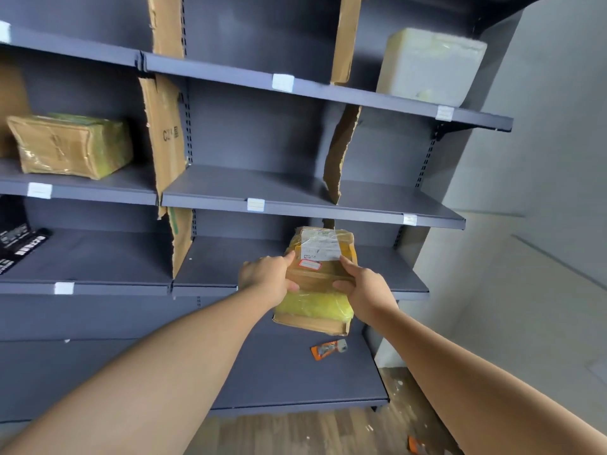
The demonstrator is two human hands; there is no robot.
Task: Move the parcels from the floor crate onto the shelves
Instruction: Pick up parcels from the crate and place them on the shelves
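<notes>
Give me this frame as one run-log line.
phase: placing | held: taped parcel | hands: left hand, right hand, both gripping | target: third shelf | crate: not in view

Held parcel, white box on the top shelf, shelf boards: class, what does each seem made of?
Held parcel: brown cardboard under glossy clear and yellow tape, paper label.
White box: probably foam, matte and grainy.
Shelf boards: likely painted metal, smooth grey with thin folded edges.
</notes>
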